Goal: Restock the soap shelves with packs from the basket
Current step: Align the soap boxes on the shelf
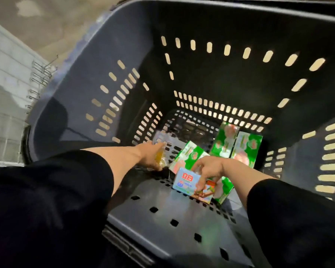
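Head view, looking steeply down into a deep dark grey basket [124, 78] with slotted walls, filling most of the frame. Both arms in black sleeves [46, 200] reaching in from the bottom edge.

Left hand [151, 157], centre left of the frame, down at the basket floor: grip closed around a small clear-wrapped pack [160, 158] with a yellowish bar inside, crinkled transparent wrap sticking up past the fingers toward the upper left. Blurred, so exact finger placement hard to read.

Right hand [209, 170], centre right of the frame, palm down: grip closed on a light blue soap pack [188, 183] with red characters on top, fingers curled over its far edge, thumb side hidden. Blue pack tilted, lying partly on a green and white pack [223, 188] beneath it at lower right.

More green and white packs on the basket floor: one lying slanted [188, 154] just between the two hands, touching the blue pack's far side; two standing upright side by side [227, 141] [248, 149] against the far right corner, above the right wrist.

Near wall of the basket at bottom centre, pale grey with small square holes. Upper left of the frame: pale shelving [6, 74] with wire hooks [41, 74] jutting out, beige floor [56, 20] behind.
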